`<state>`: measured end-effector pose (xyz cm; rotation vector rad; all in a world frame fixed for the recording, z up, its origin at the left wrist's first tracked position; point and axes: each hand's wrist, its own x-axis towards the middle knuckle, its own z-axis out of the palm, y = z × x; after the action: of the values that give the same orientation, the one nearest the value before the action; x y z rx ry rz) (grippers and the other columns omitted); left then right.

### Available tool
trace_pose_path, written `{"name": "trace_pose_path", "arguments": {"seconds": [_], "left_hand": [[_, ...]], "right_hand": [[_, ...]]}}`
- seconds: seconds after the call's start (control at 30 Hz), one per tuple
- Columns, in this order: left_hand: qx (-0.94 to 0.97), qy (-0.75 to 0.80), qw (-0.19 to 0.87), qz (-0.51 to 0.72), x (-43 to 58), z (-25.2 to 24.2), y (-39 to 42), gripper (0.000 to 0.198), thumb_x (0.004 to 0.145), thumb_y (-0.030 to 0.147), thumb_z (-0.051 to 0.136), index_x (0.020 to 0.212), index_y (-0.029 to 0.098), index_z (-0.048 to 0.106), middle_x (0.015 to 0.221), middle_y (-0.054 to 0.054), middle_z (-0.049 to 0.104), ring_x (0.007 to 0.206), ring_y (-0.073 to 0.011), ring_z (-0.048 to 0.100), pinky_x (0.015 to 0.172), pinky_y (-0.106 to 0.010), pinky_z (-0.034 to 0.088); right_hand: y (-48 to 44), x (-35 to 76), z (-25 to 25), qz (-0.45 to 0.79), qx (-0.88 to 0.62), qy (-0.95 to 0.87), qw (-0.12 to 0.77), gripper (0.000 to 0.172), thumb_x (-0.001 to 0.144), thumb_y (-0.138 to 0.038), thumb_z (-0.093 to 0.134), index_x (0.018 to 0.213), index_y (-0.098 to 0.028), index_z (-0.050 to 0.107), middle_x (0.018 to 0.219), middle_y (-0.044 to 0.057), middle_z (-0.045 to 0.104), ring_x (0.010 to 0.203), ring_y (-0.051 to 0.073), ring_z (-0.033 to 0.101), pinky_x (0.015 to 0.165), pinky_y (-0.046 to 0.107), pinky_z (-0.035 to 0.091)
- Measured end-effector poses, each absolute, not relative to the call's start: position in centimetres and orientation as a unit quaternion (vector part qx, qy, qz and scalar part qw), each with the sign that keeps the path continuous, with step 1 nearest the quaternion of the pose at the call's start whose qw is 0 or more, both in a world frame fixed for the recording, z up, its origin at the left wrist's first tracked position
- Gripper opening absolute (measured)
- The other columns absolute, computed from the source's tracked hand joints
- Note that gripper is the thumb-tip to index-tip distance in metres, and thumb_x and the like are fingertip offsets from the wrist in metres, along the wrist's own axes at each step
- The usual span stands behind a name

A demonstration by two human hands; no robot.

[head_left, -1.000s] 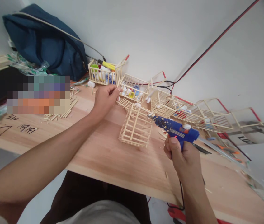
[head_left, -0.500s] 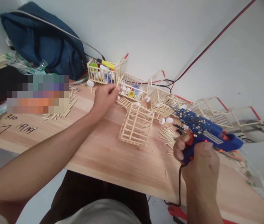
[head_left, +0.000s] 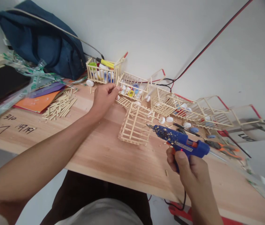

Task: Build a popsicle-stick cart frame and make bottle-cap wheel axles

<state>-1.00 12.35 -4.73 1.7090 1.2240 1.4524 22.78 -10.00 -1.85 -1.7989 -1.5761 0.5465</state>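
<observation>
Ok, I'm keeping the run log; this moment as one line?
left hand: pinched, apparently on stick; right hand: gripping glue gun; nozzle: at slatted frame, contact unclear

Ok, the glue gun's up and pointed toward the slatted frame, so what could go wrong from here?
The glue gun shows a lit red light and its nozzle looks close to the slatted frame; if hot, it might drip stray glue there.
Its cord hangs past the edge of the table below the right hand and could snag.
The left hand is beside a stick cart; a slip might knock it.
</observation>
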Motion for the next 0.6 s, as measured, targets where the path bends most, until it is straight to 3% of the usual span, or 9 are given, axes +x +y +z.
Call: {"name": "trace_pose_path", "arguments": {"seconds": [0.6], "left_hand": [[0.639, 0.455, 0.287, 0.550, -1.01, -4.48, 12.18, 0.030, 0.085, 0.030, 0.054, 0.058, 0.017, 0.057, 0.052, 0.002, 0.055, 0.050, -0.0102, 0.044, 0.050, -0.024, 0.032]], "right_hand": [[-9.45, 22.29, -2.27, 0.165, -0.718, -0.610, 0.292, 0.049, 0.092, -0.060, 0.040, 0.066, -0.020, 0.052, 0.057, 0.001, 0.052, 0.054, 0.015, 0.049, 0.052, 0.027, 0.035]]}}
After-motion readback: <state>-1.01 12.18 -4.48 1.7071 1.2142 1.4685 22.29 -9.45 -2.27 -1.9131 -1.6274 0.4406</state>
